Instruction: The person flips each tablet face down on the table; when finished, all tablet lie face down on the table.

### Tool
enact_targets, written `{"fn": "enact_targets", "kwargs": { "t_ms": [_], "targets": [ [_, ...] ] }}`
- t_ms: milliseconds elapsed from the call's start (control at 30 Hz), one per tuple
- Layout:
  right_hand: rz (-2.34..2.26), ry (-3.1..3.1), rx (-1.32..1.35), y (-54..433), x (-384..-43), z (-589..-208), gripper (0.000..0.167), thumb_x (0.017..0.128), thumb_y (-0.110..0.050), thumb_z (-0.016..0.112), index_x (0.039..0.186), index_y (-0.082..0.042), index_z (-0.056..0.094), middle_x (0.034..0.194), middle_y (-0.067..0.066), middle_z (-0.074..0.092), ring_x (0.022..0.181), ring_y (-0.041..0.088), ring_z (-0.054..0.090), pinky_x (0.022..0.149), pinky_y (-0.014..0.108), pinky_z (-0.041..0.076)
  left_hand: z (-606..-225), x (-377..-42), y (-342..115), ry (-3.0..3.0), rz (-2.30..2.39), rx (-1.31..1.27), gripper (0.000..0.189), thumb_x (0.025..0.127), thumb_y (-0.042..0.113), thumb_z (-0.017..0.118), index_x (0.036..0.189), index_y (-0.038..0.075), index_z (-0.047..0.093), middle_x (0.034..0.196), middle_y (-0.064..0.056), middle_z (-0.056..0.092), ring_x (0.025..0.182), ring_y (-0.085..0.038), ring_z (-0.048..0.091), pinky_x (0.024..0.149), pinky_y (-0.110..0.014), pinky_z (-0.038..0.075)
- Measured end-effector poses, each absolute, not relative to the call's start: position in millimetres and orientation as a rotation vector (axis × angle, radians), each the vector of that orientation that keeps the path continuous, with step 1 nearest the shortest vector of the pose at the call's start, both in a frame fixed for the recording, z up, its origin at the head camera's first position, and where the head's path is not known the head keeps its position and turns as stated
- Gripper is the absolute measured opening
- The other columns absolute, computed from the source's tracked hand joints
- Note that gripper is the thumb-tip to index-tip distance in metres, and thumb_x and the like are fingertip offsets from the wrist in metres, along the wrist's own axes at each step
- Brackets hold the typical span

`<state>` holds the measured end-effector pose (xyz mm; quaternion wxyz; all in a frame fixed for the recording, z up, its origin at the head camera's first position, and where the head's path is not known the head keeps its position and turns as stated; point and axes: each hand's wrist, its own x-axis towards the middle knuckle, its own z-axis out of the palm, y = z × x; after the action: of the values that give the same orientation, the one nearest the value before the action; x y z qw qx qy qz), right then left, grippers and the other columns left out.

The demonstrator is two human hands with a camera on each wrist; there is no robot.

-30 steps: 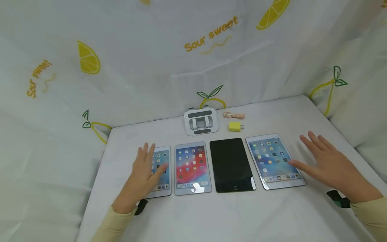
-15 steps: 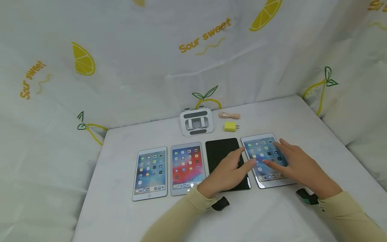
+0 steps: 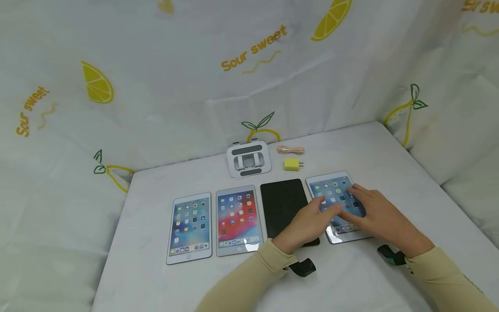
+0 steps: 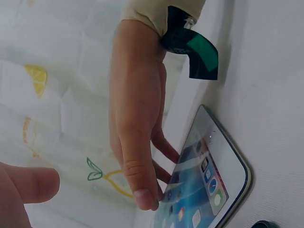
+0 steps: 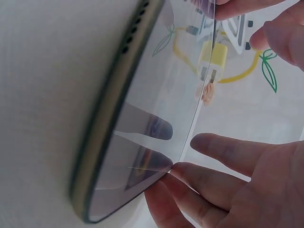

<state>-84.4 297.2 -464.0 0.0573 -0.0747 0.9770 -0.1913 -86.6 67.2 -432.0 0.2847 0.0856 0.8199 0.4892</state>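
In the head view my left hand (image 3: 308,223) reaches over the lower part of a black-screened tablet (image 3: 281,203), its fingertips at the left edge of the white tablet (image 3: 331,193) on the right. My right hand (image 3: 382,216) is over that tablet's right side, thumb above the screen. The right wrist view shows the right hand's fingertips right at the tablet's edge (image 5: 102,128), fingers fairly straight. In the left wrist view the right hand (image 4: 137,109) hangs over the lit tablet (image 4: 209,171), and the left thumb (image 4: 33,185) shows at lower left.
Two more white tablets, one with a blue screen (image 3: 189,227) and one with a red-blue screen (image 3: 239,219), lie in the row to the left. Behind stand a white folding stand (image 3: 249,149), a yellow charger plug (image 3: 291,164) and a coiled cable (image 3: 290,150).
My left hand has crossed from the leftmost tablet to the right-hand one. My right hand has moved left from beside that tablet onto its right side. The tablets stay in their row.
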Motion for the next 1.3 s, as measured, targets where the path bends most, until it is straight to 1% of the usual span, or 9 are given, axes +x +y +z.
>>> {"fn": "enact_targets", "kwargs": {
  "t_ms": [200,367,567,700,767,967,1067,1200,1300],
  "targets": [
    [-0.552,2.944,-0.234,296,-87,-461,0.099,0.097,-0.069,0.067,0.158,0.007,0.047,0.164,0.040,0.039,0.140,0.059,0.045,0.108,0.079,0.045,-435,-88,66,2.171,1.327,0.190,0.077,0.103,0.072,0.050,0.166,0.027,0.044,0.166,0.010,0.050,0.152,-0.018,0.051,0.121,-0.052,0.049],
    [-0.543,2.933,-0.219,295,-89,-460,0.099,0.098,-0.070,0.065,0.158,0.006,0.048,0.164,0.040,0.039,0.140,0.058,0.044,0.107,0.079,0.046,-436,-89,66,2.167,1.368,0.182,0.075,0.103,0.069,0.053,0.164,0.024,0.047,0.164,0.011,0.052,0.149,-0.018,0.054,0.119,-0.052,0.051],
    [-0.551,2.931,-0.194,294,-88,-459,0.098,0.098,-0.071,0.063,0.158,0.005,0.047,0.163,0.040,0.040,0.138,0.056,0.045,0.104,0.078,0.048,-435,-89,66,2.166,1.422,0.161,0.076,0.102,0.065,0.058,0.164,0.023,0.046,0.162,0.006,0.055,0.144,-0.019,0.058,0.115,-0.050,0.054],
    [-0.554,2.929,-0.184,293,-88,-459,0.097,0.099,-0.071,0.062,0.159,0.004,0.047,0.162,0.040,0.041,0.136,0.056,0.047,0.102,0.078,0.050,-437,-89,67,2.149,1.492,0.125,0.077,0.101,0.062,0.062,0.164,0.021,0.046,0.162,0.003,0.055,0.144,-0.020,0.058,0.115,-0.048,0.054],
    [-0.548,2.929,-0.180,292,-88,-458,0.097,0.099,-0.071,0.061,0.159,0.004,0.047,0.162,0.039,0.042,0.136,0.056,0.047,0.101,0.077,0.051,-439,-89,67,2.128,1.553,0.105,0.078,0.099,0.060,0.065,0.164,0.020,0.047,0.161,0.002,0.056,0.140,-0.016,0.058,0.115,-0.046,0.054],
    [-0.534,2.918,-0.154,291,-89,-455,0.098,0.100,-0.073,0.057,0.160,0.004,0.046,0.158,0.039,0.047,0.134,0.057,0.049,0.100,0.078,0.050,-439,-89,67,2.070,1.703,0.084,0.081,0.096,0.057,0.066,0.163,0.016,0.047,0.152,-0.001,0.061,0.118,-0.005,0.060,0.109,-0.041,0.055],
    [-0.540,2.907,-0.136,290,-89,-454,0.099,0.100,-0.074,0.057,0.160,0.003,0.045,0.157,0.040,0.048,0.134,0.057,0.048,0.100,0.079,0.049,-436,-88,66,2.085,1.702,0.089,0.079,0.098,0.056,0.064,0.163,0.016,0.046,0.150,-0.002,0.062,0.118,-0.003,0.060,0.108,-0.039,0.057],
    [-0.576,2.884,-0.129,287,-89,-453,0.099,0.099,-0.074,0.058,0.161,0.002,0.044,0.155,0.041,0.050,0.133,0.058,0.047,0.098,0.079,0.050,-431,-86,66,2.103,1.704,0.070,0.078,0.099,0.055,0.063,0.163,0.014,0.046,0.146,-0.003,0.062,0.112,-0.006,0.060,0.103,-0.038,0.058],
    [-0.621,2.863,-0.136,283,-89,-451,0.098,0.099,-0.073,0.060,0.162,0.000,0.043,0.155,0.040,0.051,0.133,0.058,0.047,0.097,0.078,0.050,-427,-85,66,2.125,1.729,0.035,0.077,0.100,0.052,0.063,0.162,0.011,0.046,0.143,-0.004,0.061,0.111,-0.008,0.059,0.102,-0.038,0.057]
  ]
}}
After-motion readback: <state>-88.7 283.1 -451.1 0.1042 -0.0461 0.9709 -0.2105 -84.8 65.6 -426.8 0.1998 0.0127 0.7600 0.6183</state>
